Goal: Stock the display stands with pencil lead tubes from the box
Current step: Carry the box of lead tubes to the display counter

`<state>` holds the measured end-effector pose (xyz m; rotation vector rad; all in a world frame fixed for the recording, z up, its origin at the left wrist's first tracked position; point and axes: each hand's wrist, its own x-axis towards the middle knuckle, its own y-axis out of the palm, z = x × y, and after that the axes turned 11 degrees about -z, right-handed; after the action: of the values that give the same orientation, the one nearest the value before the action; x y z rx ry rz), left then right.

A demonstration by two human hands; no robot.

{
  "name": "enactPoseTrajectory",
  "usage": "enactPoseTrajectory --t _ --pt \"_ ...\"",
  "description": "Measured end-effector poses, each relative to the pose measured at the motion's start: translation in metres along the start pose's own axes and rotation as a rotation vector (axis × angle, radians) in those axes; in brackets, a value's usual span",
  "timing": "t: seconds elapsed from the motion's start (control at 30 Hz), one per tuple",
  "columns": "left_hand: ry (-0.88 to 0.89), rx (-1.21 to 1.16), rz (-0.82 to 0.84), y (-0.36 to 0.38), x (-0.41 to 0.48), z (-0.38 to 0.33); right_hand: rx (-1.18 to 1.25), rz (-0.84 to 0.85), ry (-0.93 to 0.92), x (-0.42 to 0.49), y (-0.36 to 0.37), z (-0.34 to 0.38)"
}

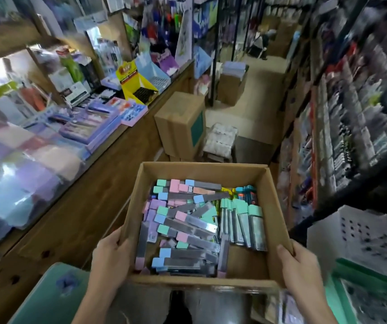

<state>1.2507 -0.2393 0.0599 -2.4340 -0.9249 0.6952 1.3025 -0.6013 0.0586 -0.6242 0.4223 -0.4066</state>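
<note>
— How is my hold on it?
— Both hands clamp the box (202, 169). Your left hand (109, 256) curls round its near-left wall, your right hand (299, 265) round the near-right corner. The pencil lead tubes (188, 222) lie loose between your grips.
— Will it carry well?
— It looks light, I'd judge, but thin card flexes and slick tubes slide. Keep it level, with your fingers underneath.
— And the display stands (141, 87)?
— They sit well ahead of your left hand and are blurred. I can't make out their free slots, and your fingers beneath the box are hidden.
</note>
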Motion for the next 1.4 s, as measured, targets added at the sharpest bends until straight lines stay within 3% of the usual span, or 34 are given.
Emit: enactPoseTrajectory --t 0.43,0.7,0.97,1.4 --pt "0.094 0.087 0.160 0.107 0.222 -0.164 0.060 -0.101 0.145 0.169 0.086 0.135" --pt "0.082 0.048 0.217 0.189 0.309 -0.251 0.050 -0.143 0.116 0.314 0.117 0.197" --pt "-0.002 0.024 -0.005 0.273 0.347 -0.346 -0.003 -0.062 0.031 0.485 0.132 0.266" --pt "-0.162 -0.050 -0.127 0.356 0.456 -0.428 -0.143 0.022 -0.090 0.660 0.207 0.402"
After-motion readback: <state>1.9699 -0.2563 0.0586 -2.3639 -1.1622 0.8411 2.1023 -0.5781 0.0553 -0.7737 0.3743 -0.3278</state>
